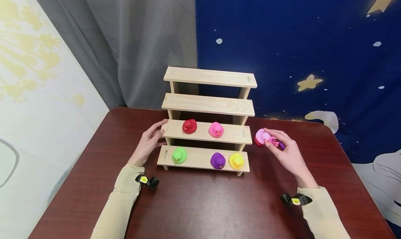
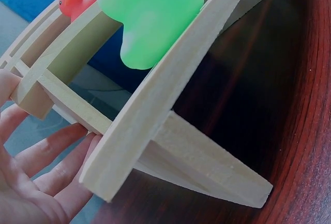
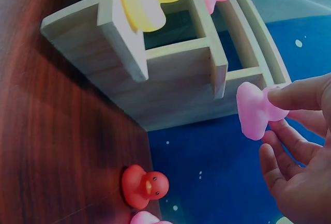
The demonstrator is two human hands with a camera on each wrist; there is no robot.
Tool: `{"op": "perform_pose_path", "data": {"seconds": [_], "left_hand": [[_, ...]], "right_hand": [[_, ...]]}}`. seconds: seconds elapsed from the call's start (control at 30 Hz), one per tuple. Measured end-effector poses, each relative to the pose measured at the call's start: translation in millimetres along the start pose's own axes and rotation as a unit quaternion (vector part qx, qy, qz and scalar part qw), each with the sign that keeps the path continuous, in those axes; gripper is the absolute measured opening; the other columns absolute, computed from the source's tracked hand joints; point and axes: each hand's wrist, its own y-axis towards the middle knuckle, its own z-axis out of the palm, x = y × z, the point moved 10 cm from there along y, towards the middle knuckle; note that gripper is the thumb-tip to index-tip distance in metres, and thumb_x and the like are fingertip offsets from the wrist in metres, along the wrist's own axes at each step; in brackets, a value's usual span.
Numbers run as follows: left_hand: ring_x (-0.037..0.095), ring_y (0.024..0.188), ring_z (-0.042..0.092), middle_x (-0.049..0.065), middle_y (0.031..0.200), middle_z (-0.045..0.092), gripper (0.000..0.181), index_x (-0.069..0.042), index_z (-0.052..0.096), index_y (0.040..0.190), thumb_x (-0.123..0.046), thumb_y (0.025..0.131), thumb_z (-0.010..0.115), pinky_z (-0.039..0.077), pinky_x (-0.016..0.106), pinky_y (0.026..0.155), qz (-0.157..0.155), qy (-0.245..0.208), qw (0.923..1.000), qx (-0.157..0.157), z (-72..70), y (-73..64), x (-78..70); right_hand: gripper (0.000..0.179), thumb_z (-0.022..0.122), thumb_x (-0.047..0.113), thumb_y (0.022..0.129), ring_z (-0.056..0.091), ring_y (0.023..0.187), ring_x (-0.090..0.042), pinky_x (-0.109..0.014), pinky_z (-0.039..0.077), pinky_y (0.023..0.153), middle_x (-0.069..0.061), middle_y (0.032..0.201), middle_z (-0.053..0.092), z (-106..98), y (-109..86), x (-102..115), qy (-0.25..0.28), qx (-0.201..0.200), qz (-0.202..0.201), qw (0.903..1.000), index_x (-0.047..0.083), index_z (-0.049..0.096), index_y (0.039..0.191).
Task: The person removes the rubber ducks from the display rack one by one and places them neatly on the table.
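Note:
My right hand [image 1: 288, 155] pinches a light pink rubber duck [image 3: 252, 111] between thumb and fingers, just off the right end of the stepped wooden shelf [image 1: 206, 104]. Below that hand, on the table, are a red duck [image 3: 140, 187], a pink duck [image 3: 147, 218] and a purple thing [image 1: 282, 146], partly hidden. My left hand [image 1: 147, 145] touches the shelf's left side, fingertips at the end of the second step from the bottom. That step carries a red duck [image 1: 189, 126] and a pink duck [image 1: 216, 129]. Green [image 1: 179, 155], purple [image 1: 218, 160] and yellow [image 1: 236, 161] ducks sit on the lowest step.
The shelf stands on a dark reddish-brown table [image 1: 200, 204], near its back edge. Behind hang a grey curtain [image 1: 150, 40] and a blue cloth [image 1: 282, 40] with stars. A pale patterned wall [image 1: 47, 103] borders the left side.

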Motion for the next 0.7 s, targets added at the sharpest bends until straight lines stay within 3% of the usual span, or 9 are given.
{"op": "perform_pose_path", "data": {"seconds": [0.17,0.33,0.53,0.7], "left_hand": [[0.025,0.118,0.053,0.017,0.137,0.049,0.043,-0.017,0.047,0.145,-0.019,0.102,0.052,0.047,0.053,0.089,0.0,-0.002,1.0,0.0,0.0,-0.4,1.2],[0.026,0.119,0.052,0.016,0.137,0.049,0.043,-0.017,0.047,0.144,-0.019,0.102,0.052,0.047,0.054,0.089,0.002,-0.002,1.0,0.0,-0.3,-0.8,1.3],[0.028,0.12,0.051,0.015,0.138,0.049,0.043,-0.018,0.047,0.144,-0.022,0.101,0.053,0.045,0.056,0.091,0.004,0.002,1.0,0.001,0.3,-0.3,0.3],[0.029,0.12,0.051,0.016,0.138,0.049,0.044,-0.017,0.047,0.145,-0.022,0.102,0.053,0.045,0.056,0.09,0.006,0.002,1.0,0.002,0.4,0.3,0.4]], "right_hand": [[0.04,0.067,-0.015,0.082,0.05,0.103,-0.004,-0.008,0.039,0.084,-0.028,0.117,0.058,0.0,-6.0,18.6,0.011,0.006,-0.016,0.9998,-0.011,0.06,0.121],[0.04,0.066,-0.017,0.081,0.051,0.101,-0.007,-0.007,0.038,0.085,-0.029,0.117,0.057,3.0,-8.7,13.7,0.005,0.012,-0.01,0.9999,-0.013,0.059,0.121],[0.043,0.069,-0.01,0.083,0.05,0.111,-0.022,-0.008,0.036,0.088,-0.024,0.125,0.057,9.5,-14.0,-28.6,-0.022,0.018,0.016,0.9995,-0.005,0.062,0.125],[0.042,0.07,-0.009,0.083,0.054,0.103,-0.012,-0.012,0.042,0.087,-0.022,0.124,0.058,14.5,-18.8,-49.4,0.012,0.024,0.022,0.9994,-0.003,0.063,0.124]]}}
